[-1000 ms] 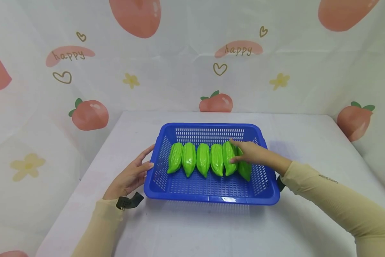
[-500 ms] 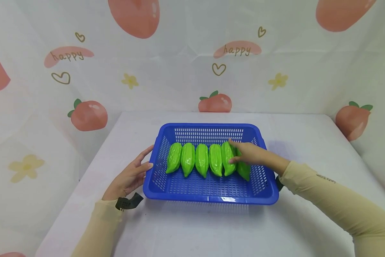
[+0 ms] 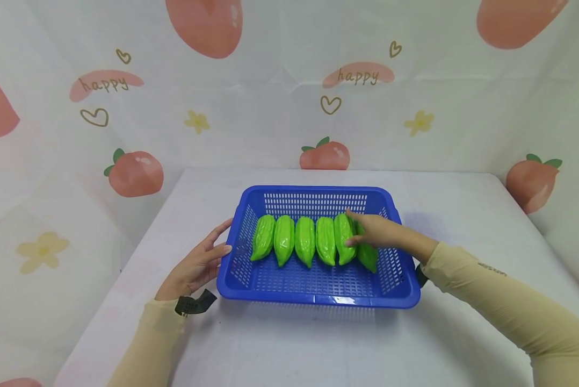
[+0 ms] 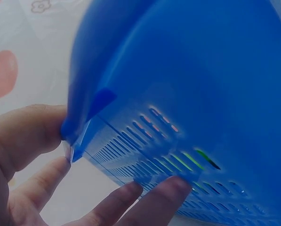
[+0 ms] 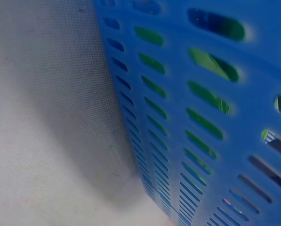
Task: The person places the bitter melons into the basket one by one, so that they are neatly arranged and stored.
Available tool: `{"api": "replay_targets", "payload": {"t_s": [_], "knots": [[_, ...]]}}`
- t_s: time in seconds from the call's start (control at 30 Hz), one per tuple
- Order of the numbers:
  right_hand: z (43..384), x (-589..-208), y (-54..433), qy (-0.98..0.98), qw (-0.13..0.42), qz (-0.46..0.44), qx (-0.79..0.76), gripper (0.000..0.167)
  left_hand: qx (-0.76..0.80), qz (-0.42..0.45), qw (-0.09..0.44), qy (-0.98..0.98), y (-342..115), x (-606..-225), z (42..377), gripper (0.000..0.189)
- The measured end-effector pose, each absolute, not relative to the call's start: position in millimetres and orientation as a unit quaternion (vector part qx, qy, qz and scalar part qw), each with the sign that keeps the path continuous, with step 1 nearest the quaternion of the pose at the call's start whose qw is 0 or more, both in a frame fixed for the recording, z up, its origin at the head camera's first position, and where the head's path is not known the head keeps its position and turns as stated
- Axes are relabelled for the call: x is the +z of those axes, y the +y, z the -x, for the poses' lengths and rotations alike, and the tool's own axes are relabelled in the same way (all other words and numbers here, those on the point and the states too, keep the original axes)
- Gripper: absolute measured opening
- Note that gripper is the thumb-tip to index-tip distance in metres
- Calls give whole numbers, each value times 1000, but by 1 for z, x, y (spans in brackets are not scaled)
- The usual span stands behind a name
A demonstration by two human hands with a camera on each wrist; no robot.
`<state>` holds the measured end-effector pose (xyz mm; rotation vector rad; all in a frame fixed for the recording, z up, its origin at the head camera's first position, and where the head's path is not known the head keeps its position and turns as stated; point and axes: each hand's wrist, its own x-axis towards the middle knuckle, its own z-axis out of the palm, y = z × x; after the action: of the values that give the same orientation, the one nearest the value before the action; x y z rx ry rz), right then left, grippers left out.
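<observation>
Several glossy green bitter melons (image 3: pixel 305 242) lie side by side in a blue plastic basket (image 3: pixel 313 299), their pointed ends toward the front. My right hand (image 3: pixel 374 231) reaches over the right rim and holds the second bitter melon from the right (image 3: pixel 344 239), thumb on its near part and fingers at its far end. The rightmost bitter melon (image 3: pixel 368 259) is partly hidden under that hand. My left hand (image 3: pixel 200 263) grips the basket's left rim. In the left wrist view its thumb (image 4: pixel 32 132) is at the rim and other fingertips touch the slotted wall (image 4: pixel 126 146).
The basket stands on a white-covered table (image 3: pixel 309 349), with table surface around it. A white cloth backdrop (image 3: pixel 270 107) printed with peaches, hearts and flowers rises behind and at both sides. A black strap (image 3: pixel 195 303) is on the left wrist.
</observation>
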<state>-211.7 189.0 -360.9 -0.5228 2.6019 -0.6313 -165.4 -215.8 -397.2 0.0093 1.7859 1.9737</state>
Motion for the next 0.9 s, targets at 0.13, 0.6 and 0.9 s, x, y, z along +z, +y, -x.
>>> {"api": "replay_targets", "payload": {"t_s": [0.13,0.6,0.9], "knots": [[210,-360,190,931,208,184,-236,90,717,-1,238,655,-215,-397,166,72],[212,-360,195,912,135,164,-351,69,711,6,240,661,-215,-396,165,72],[212,-355,203,860,118,206,-451,48,713,4,240,659,-216,-394,165,73]]}}
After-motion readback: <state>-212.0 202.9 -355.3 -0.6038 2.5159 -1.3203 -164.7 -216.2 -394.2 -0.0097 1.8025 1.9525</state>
